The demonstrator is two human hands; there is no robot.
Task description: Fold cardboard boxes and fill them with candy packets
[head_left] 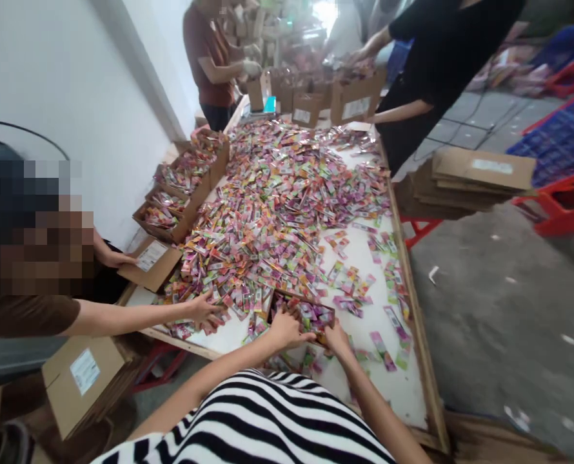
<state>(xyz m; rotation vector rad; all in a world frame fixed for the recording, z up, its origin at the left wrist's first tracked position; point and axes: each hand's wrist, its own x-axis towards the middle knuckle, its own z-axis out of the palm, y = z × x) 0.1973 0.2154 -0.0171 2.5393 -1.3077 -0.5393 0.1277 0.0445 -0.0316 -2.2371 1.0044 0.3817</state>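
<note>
In front of me on the table stands a small cardboard box [334, 316] filled with small colourful printed packets [311, 312]. My left hand [286, 330] reaches over its near left side, thumb spread apart and fingertips partly hidden among the packets. At the near right corner, my right hand [338, 336] grips the box's edge with bent fingers. A large heap of the same kind of packets [277, 206] spreads beyond the box. A co-worker's hand [206, 312] touches packets to the left of my left hand.
Packet-filled cartons [204, 196] line the table's left side; others [357, 100] stand at the far end near two people. The co-worker's other hand holds a cardboard flap [154, 261]. Flattened cartons [480, 169] are stacked right, more [86, 380] lower left. A wooden rim [415, 335] edges the table.
</note>
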